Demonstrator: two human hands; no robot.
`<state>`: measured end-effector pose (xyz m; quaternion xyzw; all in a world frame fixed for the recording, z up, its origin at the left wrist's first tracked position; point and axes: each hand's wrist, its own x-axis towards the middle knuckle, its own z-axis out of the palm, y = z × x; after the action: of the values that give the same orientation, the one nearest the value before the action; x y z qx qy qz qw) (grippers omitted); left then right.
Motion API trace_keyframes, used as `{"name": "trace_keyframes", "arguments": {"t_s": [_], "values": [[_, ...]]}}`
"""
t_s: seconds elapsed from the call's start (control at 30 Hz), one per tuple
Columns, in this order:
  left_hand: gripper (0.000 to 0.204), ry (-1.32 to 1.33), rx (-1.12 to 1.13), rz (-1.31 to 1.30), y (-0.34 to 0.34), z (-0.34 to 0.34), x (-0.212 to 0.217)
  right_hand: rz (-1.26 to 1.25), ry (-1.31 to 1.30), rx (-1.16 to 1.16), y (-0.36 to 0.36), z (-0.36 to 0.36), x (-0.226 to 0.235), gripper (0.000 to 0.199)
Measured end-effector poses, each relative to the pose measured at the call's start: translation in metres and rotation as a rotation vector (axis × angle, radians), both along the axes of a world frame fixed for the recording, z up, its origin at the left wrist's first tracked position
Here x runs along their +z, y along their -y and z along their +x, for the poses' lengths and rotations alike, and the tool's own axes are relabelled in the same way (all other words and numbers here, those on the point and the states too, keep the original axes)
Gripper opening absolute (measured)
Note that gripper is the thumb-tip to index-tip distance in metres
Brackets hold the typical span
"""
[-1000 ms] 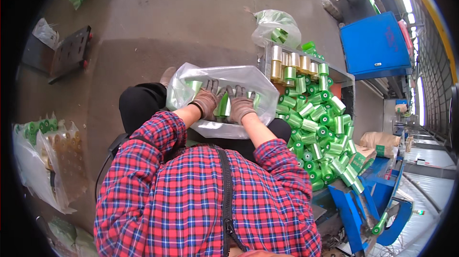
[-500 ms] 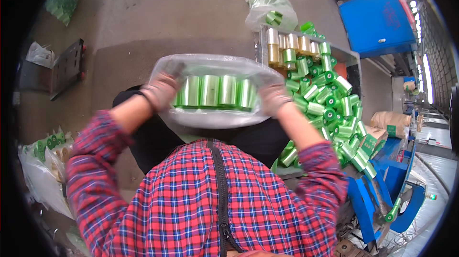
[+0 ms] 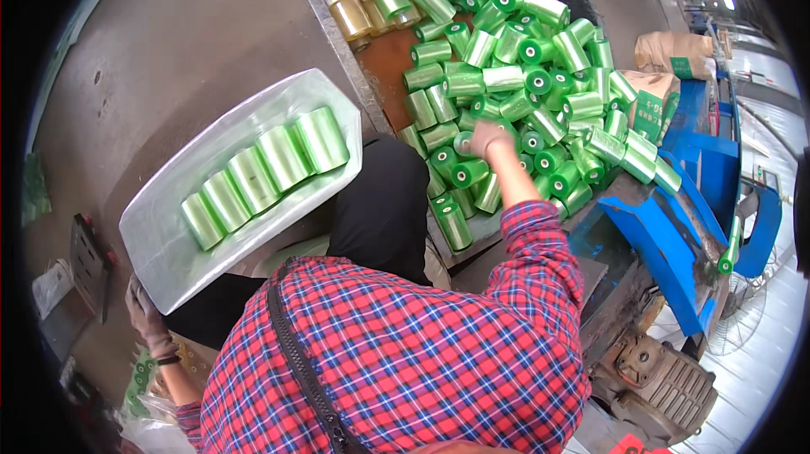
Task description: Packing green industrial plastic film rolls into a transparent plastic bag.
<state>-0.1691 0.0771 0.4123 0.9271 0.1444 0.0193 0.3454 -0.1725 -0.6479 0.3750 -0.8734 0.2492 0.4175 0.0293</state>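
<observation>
An open clear plastic bag (image 3: 160,272) rests tilted across my lap, with a row of several green film rolls (image 3: 251,180) lying side by side in it. My left hand (image 3: 150,319), in a thin grey glove, grips the bag's lower left edge; part of its fingers is hidden by the bag. My right hand (image 3: 492,138) reaches into a big heap of green film rolls (image 3: 504,78) on the right. Its fingers are closed around a green roll (image 3: 463,143), of which mainly one end shows.
The heap lies in a metal-edged tray (image 3: 359,83), where amber rolls (image 3: 350,18) stand at the far left corner. Beyond the heap are paper sacks (image 3: 673,56) and blue metal panels (image 3: 654,239). A motor (image 3: 662,378) sits at lower right. A dark platform (image 3: 88,264) stands at far left.
My view has turned toward the heap. My right hand has let go of the bag and moved onto the rolls. The bag has come down onto my lap, my left hand now at its lower left.
</observation>
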Motion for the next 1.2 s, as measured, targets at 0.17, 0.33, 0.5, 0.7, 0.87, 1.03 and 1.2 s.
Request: {"name": "trace_keyframes", "arguments": {"t_s": [0.17,0.33,0.5,0.7,0.87,1.03,1.2], "values": [[0.033,0.153,0.024,-0.069,0.079,0.032,0.059,-0.367,0.014,0.123,-0.017,-0.117,-0.145,0.048],[0.04,-0.016,-0.774,-0.066,0.243,0.083,0.135,-0.184,0.471,-0.311,0.019,-0.112,-0.085,0.073],[0.089,-0.342,-1.167,0.501,0.331,0.089,0.026,0.571,0.964,-0.79,0.011,-0.113,0.009,0.072],[0.089,-0.032,-1.01,0.56,0.337,0.079,-0.054,1.372,1.328,-0.989,-0.042,-0.128,0.094,0.075],[0.076,-0.19,-1.073,0.535,0.335,0.075,-0.028,2.232,1.078,-0.868,-0.128,-0.063,0.14,0.082],[0.078,0.277,-0.925,0.621,0.276,0.04,0.034,1.871,0.526,-0.83,-0.228,-0.011,0.166,0.065],[0.059,0.047,-0.142,0.388,0.177,0.02,0.068,1.033,0.408,-0.012,-0.327,0.065,0.091,0.067]]}}
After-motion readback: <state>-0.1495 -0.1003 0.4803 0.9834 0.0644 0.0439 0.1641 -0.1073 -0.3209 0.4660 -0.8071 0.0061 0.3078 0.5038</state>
